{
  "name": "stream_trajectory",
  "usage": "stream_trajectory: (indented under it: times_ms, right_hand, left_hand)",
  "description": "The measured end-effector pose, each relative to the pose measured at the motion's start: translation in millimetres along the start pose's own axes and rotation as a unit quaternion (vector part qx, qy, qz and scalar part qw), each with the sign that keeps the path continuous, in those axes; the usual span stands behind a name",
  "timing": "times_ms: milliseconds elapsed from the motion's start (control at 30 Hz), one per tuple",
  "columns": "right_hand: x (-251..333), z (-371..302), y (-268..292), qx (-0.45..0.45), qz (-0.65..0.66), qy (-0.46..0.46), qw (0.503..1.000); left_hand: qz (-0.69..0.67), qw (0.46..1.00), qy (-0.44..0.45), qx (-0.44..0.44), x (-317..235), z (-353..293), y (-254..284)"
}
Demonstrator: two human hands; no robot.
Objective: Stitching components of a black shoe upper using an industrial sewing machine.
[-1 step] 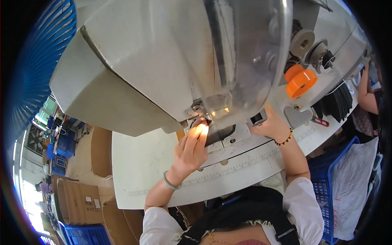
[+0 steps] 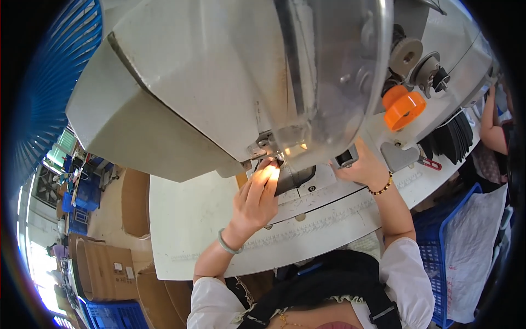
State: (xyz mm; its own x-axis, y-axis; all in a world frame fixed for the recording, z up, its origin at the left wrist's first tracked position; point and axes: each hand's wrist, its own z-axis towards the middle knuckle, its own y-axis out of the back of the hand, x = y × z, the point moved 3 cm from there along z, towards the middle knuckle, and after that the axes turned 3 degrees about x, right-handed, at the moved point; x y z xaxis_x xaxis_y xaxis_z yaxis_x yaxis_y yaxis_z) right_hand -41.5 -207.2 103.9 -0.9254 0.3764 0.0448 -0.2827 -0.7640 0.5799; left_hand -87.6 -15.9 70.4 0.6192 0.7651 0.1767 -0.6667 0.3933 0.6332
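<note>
A large off-white sewing machine (image 2: 186, 71) fills the upper view, a clear plastic guard (image 2: 339, 71) on its front. My left hand (image 2: 257, 192) is at the lit needle area, its fingers pressed together on the left end of a small dark grey piece (image 2: 296, 179) that looks like fabric or leather. That piece lies flat on the machine bed, its far edge partly hidden by the guard. To the right, my right hand (image 2: 364, 167) is beside a grey metal machine part (image 2: 346, 158). Its fingertips are mostly hidden behind that part and the guard, so their grip does not show.
The white table (image 2: 192, 230) has a printed ruler along its front. An orange knob (image 2: 404, 108) sticks out at right, near a red-handled tool (image 2: 430, 163) and black pieces (image 2: 452, 137). A blue crate (image 2: 433, 241), cardboard boxes (image 2: 107, 268) and a blue fan (image 2: 55, 82) stand around; another person's arm (image 2: 489, 123) shows at far right.
</note>
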Motion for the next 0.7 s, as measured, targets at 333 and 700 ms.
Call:
stream_trajectory:
  times_ms: [333,700]
  right_hand:
    - [-13,-7,-12,0.023,0.053,0.011,0.998]
    - [-12,-7,-12,0.033,0.040,-0.003,0.999]
  left_hand:
    - [-0.005,1.000,0.016,-0.002,-2,2,0]
    - [-0.005,1.000,0.022,-0.011,0,0,-1]
